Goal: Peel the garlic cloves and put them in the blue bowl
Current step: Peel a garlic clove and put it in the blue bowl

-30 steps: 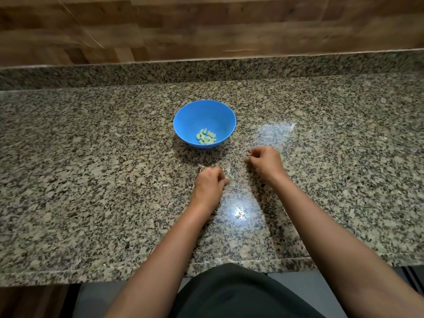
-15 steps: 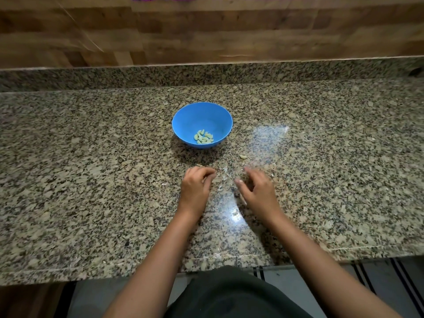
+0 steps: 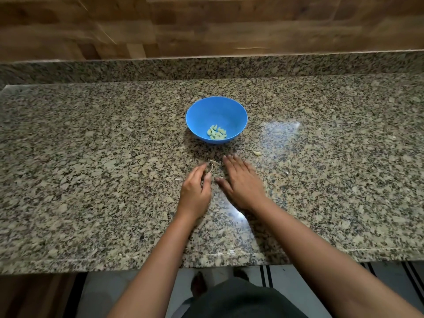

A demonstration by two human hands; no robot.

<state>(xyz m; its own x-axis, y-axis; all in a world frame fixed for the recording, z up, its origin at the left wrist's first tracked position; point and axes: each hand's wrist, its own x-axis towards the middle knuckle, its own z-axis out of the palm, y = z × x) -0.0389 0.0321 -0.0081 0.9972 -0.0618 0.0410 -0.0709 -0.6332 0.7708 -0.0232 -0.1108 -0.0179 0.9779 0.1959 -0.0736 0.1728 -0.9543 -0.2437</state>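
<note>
– Just above the middle of the frame, on the granite countertop [image 3: 91, 180]: a blue bowl [image 3: 238, 115], upright, with a small heap of peeled garlic cloves [image 3: 216, 133] at its bottom. Counts as the finished part?

– Counts, yes. Too bunched together to number.

– And outside the bowl?

– Down and to the right of the bowl, well clear of its wall: one loose garlic clove [image 3: 257, 153], pale, lying on the stone. Too small to tell whether peeled or not. Belongs in the bowl either way.

– Hands?

– Below the bowl, side by side, not touching each other. Left hand [image 3: 195, 189]: loosely curved, forefinger and thumb bent toward each other, gripping nothing that shows. Right hand [image 3: 243, 182]: spread flat, palm down, low over the stone. Blurred, so cannot tell whether pressing on the surface or just above it.

– Anything between them?

– A thin scrap of garlic skin [image 3: 211, 167], just beside the left thumb tip. A few paler flecks nearby, probably more skin.

– So how far along?

– Near the end, by the look of it. Most cloves in, no pile of unpeeled ones anywhere in view. Left to do: check that stray clove, peel if needed, drop into the bowl. Possibly sweeping the skins together now, but only a guess.
</note>
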